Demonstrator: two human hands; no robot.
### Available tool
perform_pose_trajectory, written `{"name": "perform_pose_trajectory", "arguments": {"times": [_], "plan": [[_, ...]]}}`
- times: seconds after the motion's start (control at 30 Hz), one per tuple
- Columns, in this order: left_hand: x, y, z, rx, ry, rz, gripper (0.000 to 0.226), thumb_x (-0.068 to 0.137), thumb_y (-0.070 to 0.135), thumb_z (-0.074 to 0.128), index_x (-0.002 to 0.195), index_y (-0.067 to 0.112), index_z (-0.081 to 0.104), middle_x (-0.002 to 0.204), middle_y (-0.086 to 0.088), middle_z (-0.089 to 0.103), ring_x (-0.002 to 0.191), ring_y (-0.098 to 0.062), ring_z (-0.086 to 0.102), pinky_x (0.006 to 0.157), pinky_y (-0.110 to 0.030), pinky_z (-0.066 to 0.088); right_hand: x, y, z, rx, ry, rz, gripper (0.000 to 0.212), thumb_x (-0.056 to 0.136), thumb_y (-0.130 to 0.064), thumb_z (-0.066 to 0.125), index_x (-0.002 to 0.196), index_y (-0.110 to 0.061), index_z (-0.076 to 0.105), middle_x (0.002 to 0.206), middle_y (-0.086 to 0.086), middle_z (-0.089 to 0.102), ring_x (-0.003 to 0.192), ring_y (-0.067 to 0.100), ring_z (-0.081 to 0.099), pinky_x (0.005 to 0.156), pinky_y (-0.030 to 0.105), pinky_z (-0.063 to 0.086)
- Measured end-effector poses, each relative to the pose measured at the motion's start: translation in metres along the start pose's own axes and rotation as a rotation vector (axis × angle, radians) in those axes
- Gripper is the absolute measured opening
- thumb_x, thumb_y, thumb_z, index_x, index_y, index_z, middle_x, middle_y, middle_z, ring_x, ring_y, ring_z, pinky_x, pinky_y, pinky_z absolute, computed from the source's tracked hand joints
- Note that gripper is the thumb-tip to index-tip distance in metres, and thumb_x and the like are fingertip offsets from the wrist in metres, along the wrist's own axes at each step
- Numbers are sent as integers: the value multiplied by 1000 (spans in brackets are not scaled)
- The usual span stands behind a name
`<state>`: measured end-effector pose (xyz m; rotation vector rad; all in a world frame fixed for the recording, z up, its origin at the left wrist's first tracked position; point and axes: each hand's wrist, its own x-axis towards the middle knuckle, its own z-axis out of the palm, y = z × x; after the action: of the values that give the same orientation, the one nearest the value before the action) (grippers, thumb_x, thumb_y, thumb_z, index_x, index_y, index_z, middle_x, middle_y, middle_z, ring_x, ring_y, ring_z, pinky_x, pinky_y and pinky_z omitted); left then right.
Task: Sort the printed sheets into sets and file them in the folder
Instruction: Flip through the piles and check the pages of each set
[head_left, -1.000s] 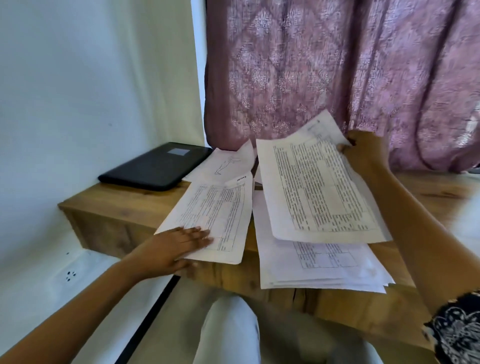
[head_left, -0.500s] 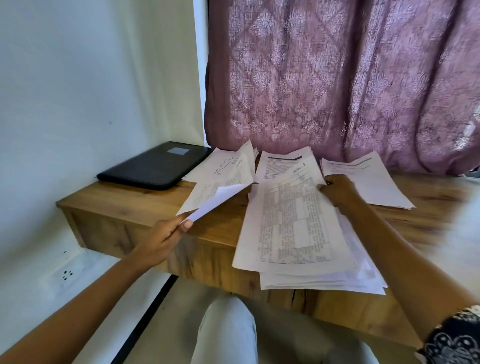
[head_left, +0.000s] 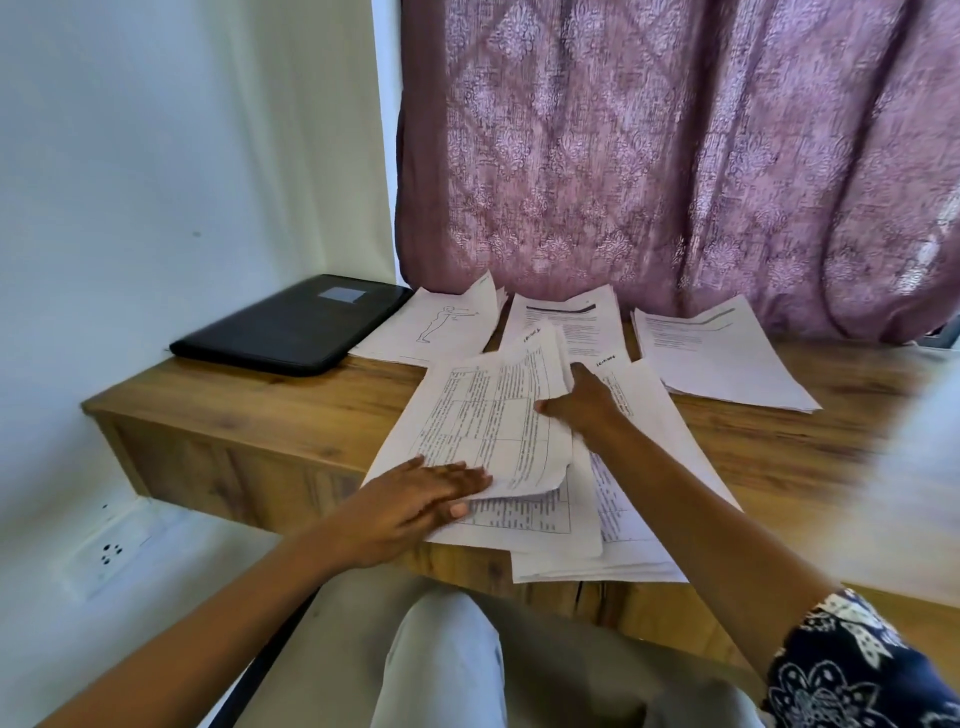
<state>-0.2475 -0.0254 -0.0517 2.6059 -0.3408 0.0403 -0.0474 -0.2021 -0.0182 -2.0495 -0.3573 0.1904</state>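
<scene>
Both hands held the table-printed sheet (head_left: 493, 421) over the loose stack (head_left: 639, 519) at the near edge of the wooden desk (head_left: 260, 410). The left hand (head_left: 415, 499) pinched its lower corner, fingers straight on top and thumb tucked beneath. The right hand (head_left: 582, 400) gripped its right edge, thumb on the face and fingers curled behind. Whether one leaf or several were lifted could not be told. Done well, I judged, the sheet should peel clear without dragging its neighbours off the edge. Its heading should then be matched against the figure-drawing pile (head_left: 441, 327), the middle pile (head_left: 566, 317) or the right pile (head_left: 722, 358), and the sheet laid square. The black folder (head_left: 296, 327) lay closed at far left, well apart.
</scene>
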Motion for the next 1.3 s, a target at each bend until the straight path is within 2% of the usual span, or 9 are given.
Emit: {"name": "perform_pose_trajectory", "arguments": {"times": [0.13,0.23,0.33,0.5,0.63,0.77,1.03,1.17,1.3], "plan": [[-2,-7,-26,-332,239,-183,80,67,95,17,135,55,37,149,20,33,138,-4,31,115,-34,20,2,-3,3,187,0,-57,46,87,-10,67,130,-8,49,129,9,58,116,26,56,88,31,45],[12,-32,-52,-405,463,-455,79,76,85,27,144,46,31,152,10,35,137,-22,38,111,-53,32,3,-11,12,317,-66,-70,46,89,-6,63,133,-7,49,129,8,58,114,23,56,91,30,45],[29,-61,-66,-517,508,-577,92,69,84,43,147,38,31,153,8,35,138,-26,38,110,-54,33,6,-21,32,427,-85,-56,47,88,0,62,132,-4,47,131,13,57,113,24,57,99,37,45],[43,-75,-66,-378,514,-582,60,97,36,53,150,27,26,152,5,36,139,-25,37,111,-45,30,11,-36,68,257,-40,-50,48,92,-5,56,136,-10,37,128,13,57,111,28,57,80,28,47],[36,-99,-53,60,338,-680,74,95,57,44,154,25,13,159,0,22,146,-25,20,118,-53,-1,10,-35,86,76,-38,-81,55,90,-9,60,139,-11,35,134,12,53,118,27,55,88,29,49],[44,-98,-58,285,271,-713,78,95,62,35,155,25,2,162,-6,4,149,-26,2,115,-54,-7,10,-40,66,30,-46,-68,78,87,-20,67,149,-10,20,149,10,38,133,29,41,107,39,39],[130,-20,-69,620,200,-242,64,95,58,37,151,31,24,161,1,13,149,-19,9,118,-50,3,20,-7,-73,-260,165,-196,24,87,-23,67,111,-16,68,113,-1,68,100,11,61,87,18,40],[194,9,-30,345,180,-2,61,93,57,45,147,30,37,156,5,31,145,-17,26,119,-45,15,35,30,-108,-325,271,-115,23,87,-22,66,108,-13,69,109,2,69,103,19,62,88,23,42],[237,23,3,-163,185,-92,63,96,48,47,151,24,28,157,1,27,142,-18,32,114,-33,23,53,58,-113,-170,77,-1,38,82,-31,73,115,-13,63,103,3,69,93,21,67,91,35,52]]}}
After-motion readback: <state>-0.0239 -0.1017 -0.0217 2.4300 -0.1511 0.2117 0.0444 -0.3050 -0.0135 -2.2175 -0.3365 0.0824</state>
